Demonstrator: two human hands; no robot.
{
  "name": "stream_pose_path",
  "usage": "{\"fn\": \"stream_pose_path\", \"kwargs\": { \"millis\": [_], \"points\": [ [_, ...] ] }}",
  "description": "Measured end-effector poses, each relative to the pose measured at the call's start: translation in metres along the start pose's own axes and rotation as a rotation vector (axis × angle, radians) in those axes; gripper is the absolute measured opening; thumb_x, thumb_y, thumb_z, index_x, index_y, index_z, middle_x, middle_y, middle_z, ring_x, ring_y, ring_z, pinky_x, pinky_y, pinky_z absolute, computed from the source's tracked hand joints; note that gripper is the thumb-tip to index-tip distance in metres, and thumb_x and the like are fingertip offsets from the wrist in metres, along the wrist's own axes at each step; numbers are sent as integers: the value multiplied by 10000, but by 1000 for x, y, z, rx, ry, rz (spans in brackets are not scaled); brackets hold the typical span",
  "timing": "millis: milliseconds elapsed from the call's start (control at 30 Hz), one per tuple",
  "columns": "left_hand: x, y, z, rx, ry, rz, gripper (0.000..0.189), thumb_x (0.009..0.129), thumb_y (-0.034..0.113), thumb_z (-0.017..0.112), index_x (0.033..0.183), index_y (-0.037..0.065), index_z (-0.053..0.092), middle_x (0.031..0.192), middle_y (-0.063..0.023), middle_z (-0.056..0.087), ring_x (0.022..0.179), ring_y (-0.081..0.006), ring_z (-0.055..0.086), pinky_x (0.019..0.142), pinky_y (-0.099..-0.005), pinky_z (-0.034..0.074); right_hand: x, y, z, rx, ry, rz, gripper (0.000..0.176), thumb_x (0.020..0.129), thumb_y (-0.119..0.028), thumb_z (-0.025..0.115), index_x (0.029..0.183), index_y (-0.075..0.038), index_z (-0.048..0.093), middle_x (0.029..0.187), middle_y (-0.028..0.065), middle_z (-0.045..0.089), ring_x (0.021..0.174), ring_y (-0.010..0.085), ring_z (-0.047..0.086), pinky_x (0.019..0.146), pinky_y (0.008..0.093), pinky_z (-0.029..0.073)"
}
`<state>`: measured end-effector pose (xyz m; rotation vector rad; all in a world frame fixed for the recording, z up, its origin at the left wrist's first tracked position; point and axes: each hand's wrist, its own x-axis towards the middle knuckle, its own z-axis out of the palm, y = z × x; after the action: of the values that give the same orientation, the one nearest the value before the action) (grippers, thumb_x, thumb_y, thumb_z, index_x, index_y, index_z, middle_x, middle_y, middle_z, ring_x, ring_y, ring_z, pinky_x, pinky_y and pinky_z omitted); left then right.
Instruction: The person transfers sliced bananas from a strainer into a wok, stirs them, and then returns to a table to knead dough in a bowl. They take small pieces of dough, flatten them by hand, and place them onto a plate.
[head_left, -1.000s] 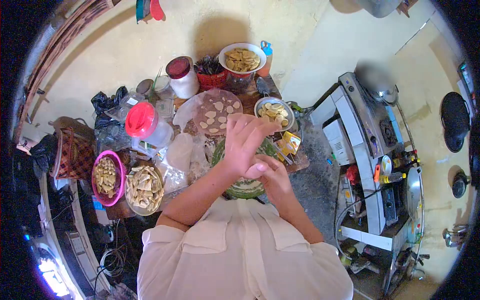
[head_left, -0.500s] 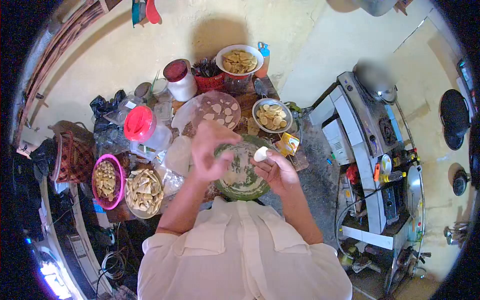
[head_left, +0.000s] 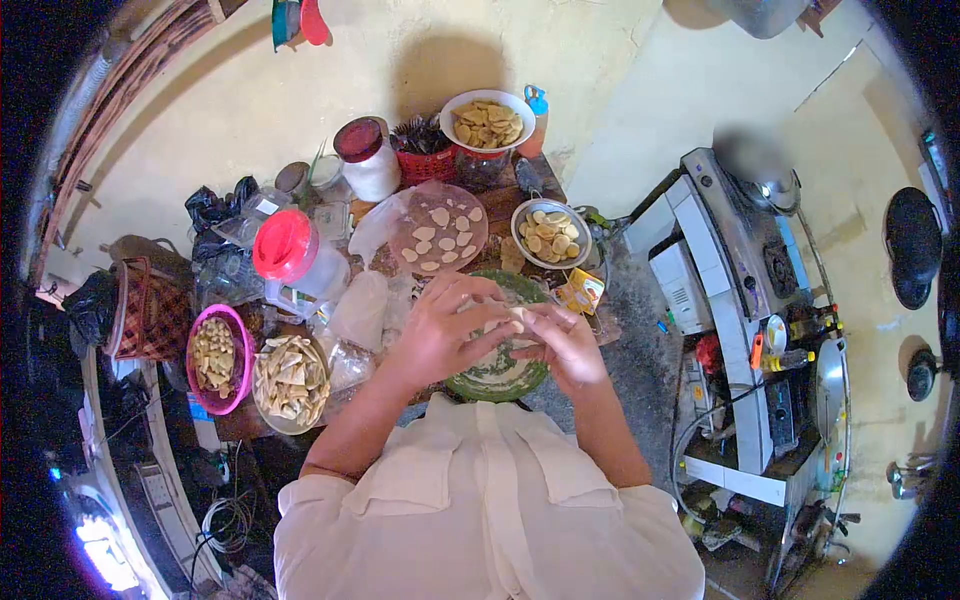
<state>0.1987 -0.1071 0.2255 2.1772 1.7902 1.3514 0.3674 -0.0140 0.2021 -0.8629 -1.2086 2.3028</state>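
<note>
Both hands meet above a green basin (head_left: 497, 388) whose inside is dusted with white flour. My right hand (head_left: 568, 348) pinches a small piece of white dough (head_left: 517, 314), mostly covered by fingers. From the other side, the curled fingers of my left hand (head_left: 448, 328) close on the same piece. Behind the hands, a round pinkish tray (head_left: 408, 222) carries several flat white dough discs (head_left: 447, 244). A metal bowl (head_left: 518, 250) of pale yellowish rounds stands beyond my right hand, close to a yellow box (head_left: 583, 292).
At left are a pink basket (head_left: 243, 345) of small pale pieces, a plate (head_left: 272, 415) of pale cut strips, and a red-lidded jar (head_left: 284, 246). A white bowl (head_left: 447, 128) of flat yellowish pieces stands at the back. A gas stove (head_left: 735, 215) is at right.
My left hand was raised, blurred and apart with its fingers spread; it has moved down and right to meet my right hand at the dough. The view has shifted slightly.
</note>
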Motion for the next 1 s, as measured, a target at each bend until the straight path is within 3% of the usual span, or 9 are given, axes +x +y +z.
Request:
{"fn": "stream_pose_path", "kwargs": {
  "millis": [100,300,400,500,533,600,800,933,1000],
  "points": [
    [1,4,9,23,124,-76,317,685,132,723,988,107,633,935,-69,586,831,-248,560,741,-373,456,-2,-2,1,-137,-54,-102,234,857,-125,587,1062,-13,587,975,71,629,849,152,616,697,331,552],
    [-6,6,21,-318,-32,-392,306,729,117,694,1018,58,611,988,-112,608,861,-258,584,757,-359,456,3,7,0,-121,-24,-221,301,881,-161,550,1154,-36,526,989,74,628,900,170,604,691,323,537],
    [-7,4,22,-190,-4,-264,303,746,128,691,1029,50,613,1008,-116,616,857,-263,589,768,-365,453,-4,-6,15,-107,88,-205,412,907,-313,478,1230,-59,443,1026,117,618,914,199,601,743,348,517],
    [0,16,18,-346,-46,-287,288,749,146,695,1013,57,625,967,-111,627,872,-270,586,771,-366,453,12,5,-2,143,-83,-272,535,897,-473,383,1256,-77,393,1147,170,559,933,242,599,814,384,487],
    [2,20,22,-398,-73,-280,287,742,147,704,1009,71,634,956,-103,632,879,-261,587,783,-362,450,15,2,-2,217,-154,-236,603,920,-532,218,1279,-72,370,1198,248,505,1057,348,533,934,445,396],
    [5,30,31,-500,-124,-264,286,727,147,721,1001,99,653,934,-87,644,892,-245,589,807,-355,444,22,7,-4,680,-367,-140,662,902,-571,226,1342,-85,318,1311,277,382,1191,389,410,991,475,336],
    [14,34,44,-147,-149,-67,281,752,201,650,1024,134,640,1008,-82,599,971,-275,531,868,-422,387,24,9,15,907,-470,-73,713,880,-593,241,1406,-110,231,1404,237,243,1310,419,184,1060,534,170],
    [20,26,42,-41,53,175,326,779,268,646,1071,124,620,1115,-73,577,984,-253,546,832,-407,412,25,14,20,965,-471,-64,738,874,-619,214,1386,-89,255,1368,254,300,1274,414,272,1048,529,210],
    [26,31,43,-97,20,91,334,787,237,611,1097,113,592,1050,-91,577,959,-275,529,844,-417,388,27,20,25,1012,-492,-77,741,872,-620,229,1375,-77,268,1352,247,324,1271,415,278,1040,531,226]
  ]
}}
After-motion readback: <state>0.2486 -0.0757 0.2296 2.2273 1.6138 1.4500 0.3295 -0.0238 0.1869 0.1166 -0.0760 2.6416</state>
